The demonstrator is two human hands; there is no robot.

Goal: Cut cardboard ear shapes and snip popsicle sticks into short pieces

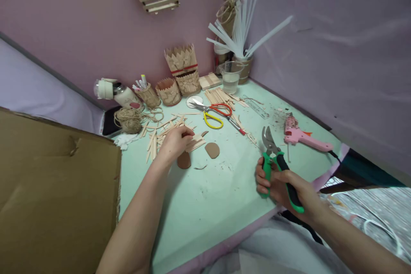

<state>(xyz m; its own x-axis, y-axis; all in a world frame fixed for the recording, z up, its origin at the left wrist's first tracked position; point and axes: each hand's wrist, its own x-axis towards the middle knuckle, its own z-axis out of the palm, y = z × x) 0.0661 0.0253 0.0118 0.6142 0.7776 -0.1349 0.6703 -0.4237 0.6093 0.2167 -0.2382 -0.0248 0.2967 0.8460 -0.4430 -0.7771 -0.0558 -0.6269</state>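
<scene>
The right hand (281,186) sits near the front edge of the mint-green table (208,205), fingers wrapped round the green and black handles of a pair of pruning shears (276,167). The shears point away toward the back, blades slightly parted, held just above the tabletop. The left arm stretches out across the middle of the table, and the left hand (175,141) lies palm down on a loose pile of wooden craft sticks (160,135), fingers curled and pinching at a few of them. Two brown oval pieces (212,150) lie just beside that hand, one partly under the wrist.

Containers sit along the back edge. A clear plastic cup (230,78) holds a little water. Behind it, in the back corner, a jar (243,68) is stuffed with white strips fanning out. A twine-wrapped pot (149,94) holds markers, next to a small stick-clad cup (168,92), and I can't tell what's in that one. A taller stick-built holder (183,68) stands behind it.

Also around: red and yellow scissors (213,113) mid-table, a pink glue gun (302,136) by the right edge, a ball of twine (128,120) at the left edge.
</scene>
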